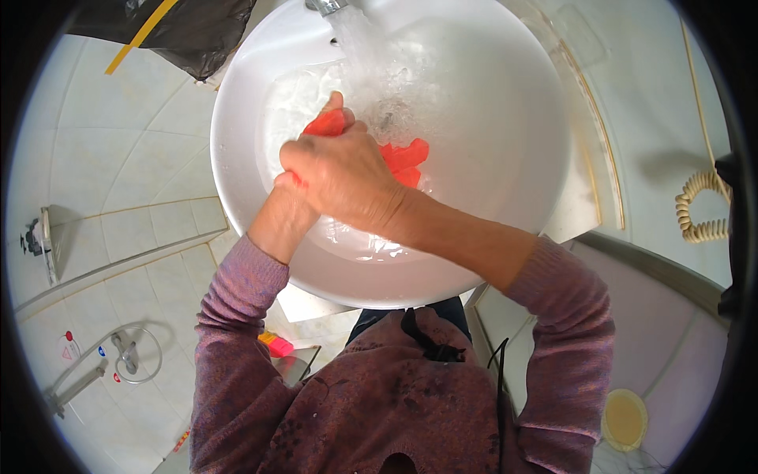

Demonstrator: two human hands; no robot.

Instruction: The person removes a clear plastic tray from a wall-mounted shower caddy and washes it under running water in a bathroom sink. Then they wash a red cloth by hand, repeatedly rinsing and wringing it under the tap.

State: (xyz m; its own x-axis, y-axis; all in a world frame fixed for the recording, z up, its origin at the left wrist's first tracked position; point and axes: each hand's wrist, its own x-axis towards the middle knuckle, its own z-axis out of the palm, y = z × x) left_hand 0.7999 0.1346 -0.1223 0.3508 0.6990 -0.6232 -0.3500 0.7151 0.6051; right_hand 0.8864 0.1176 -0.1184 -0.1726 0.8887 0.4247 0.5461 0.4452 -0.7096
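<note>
Over the round white washbasin (pixel 525 118), both of my hands are closed together on a wet red cloth (pixel 407 160). My right hand (pixel 351 170) lies across the top, its fingers wrapped round the cloth and my left hand. Underneath, my left hand (pixel 336 101) is mostly covered; a digit sticks out past a fold of the red cloth. The cloth's loose end hangs out on the right side, just above the water. From the tap (pixel 325 6) at the far rim, water pours into the basin and churns near the drain.
A black plastic bag (pixel 197 35) with a yellow strip hangs at the far left. White tiled walls stand on both sides, with a shower mixer (pixel 126 355) at lower left. A coiled cord (pixel 699 209) hangs at the right. A pale yellow round object (pixel 624 419) is at lower right.
</note>
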